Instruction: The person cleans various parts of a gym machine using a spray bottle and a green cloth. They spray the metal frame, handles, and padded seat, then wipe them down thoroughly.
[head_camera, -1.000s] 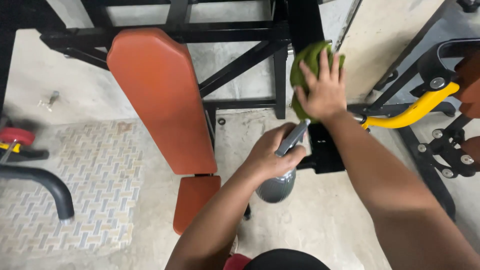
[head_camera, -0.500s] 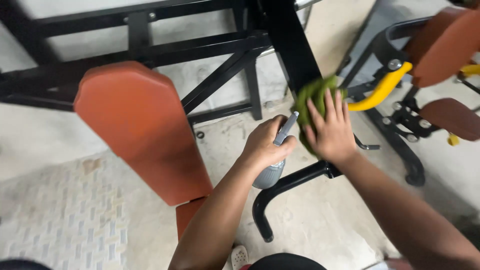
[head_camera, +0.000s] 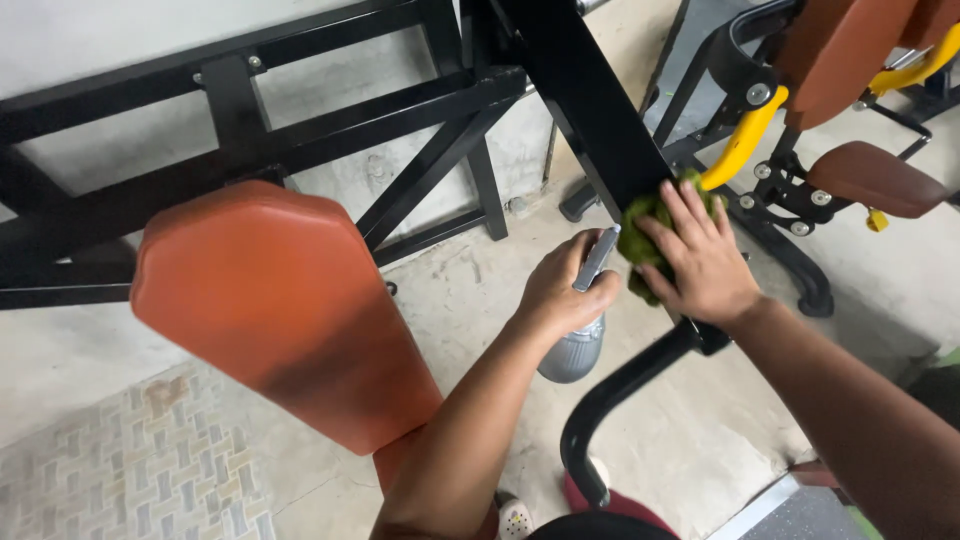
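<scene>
Right hand (head_camera: 700, 262) pressed flat, fingers spread, on a green cloth (head_camera: 640, 235) against the slanted black steel beam (head_camera: 585, 110) of a gym machine. Left hand (head_camera: 560, 295) closed around a grey spray bottle (head_camera: 575, 350), just left of the cloth, its body hanging below the fist. Below both hands, a curved black handle bar (head_camera: 620, 400). To the left, an orange padded backrest (head_camera: 285, 310); far right, a second machine with a yellow lever (head_camera: 745, 135). Concrete floor (head_camera: 480, 270) beneath.

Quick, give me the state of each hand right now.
Left hand: closed around a grey metal spray bottle.
Right hand: open, fingers spread, pressing a green cloth against the black steel frame post.
</scene>
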